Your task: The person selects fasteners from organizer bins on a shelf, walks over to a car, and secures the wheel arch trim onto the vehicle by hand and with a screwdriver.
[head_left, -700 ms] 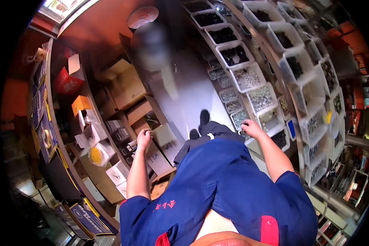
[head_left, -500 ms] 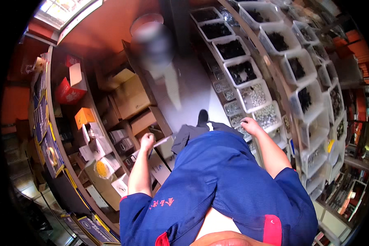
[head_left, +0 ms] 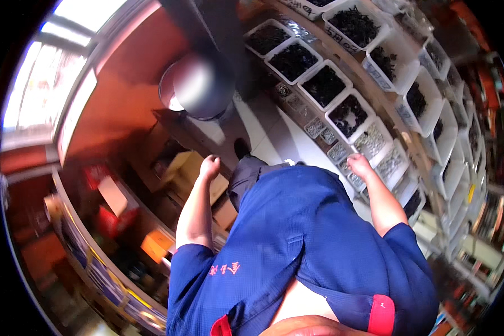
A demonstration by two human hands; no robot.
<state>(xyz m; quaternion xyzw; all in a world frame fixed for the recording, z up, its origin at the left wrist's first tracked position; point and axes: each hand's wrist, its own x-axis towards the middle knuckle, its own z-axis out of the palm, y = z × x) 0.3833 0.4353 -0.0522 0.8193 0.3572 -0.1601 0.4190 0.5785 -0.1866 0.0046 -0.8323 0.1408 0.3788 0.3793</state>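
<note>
My left hand (head_left: 209, 167) hangs near a yellowish cardboard box (head_left: 186, 167), its fingers curled, their contents too small to make out. My right hand (head_left: 360, 167) is curled beside white plastic bins of small pale parts (head_left: 371, 143); whether it holds anything is hidden. Beyond them, bins of dark parts (head_left: 325, 85) line the shelf. Both forearms flank my blue top and dark trousers, and one dark shoe shows on the tiled floor.
A large blurred round metal object (head_left: 199, 87) stands ahead beside a dark post (head_left: 221, 28). A shelving unit (head_left: 87, 235) with red and orange boxes is at left, under a bright window (head_left: 45, 73). More bin rows (head_left: 442, 173) rise at right, alongside a narrow tiled floor (head_left: 260, 129).
The view has swung, bringing the window and round object further down into it and the left shelving lower. My hands have shifted slightly outward and upward in the picture, and my feet have moved.
</note>
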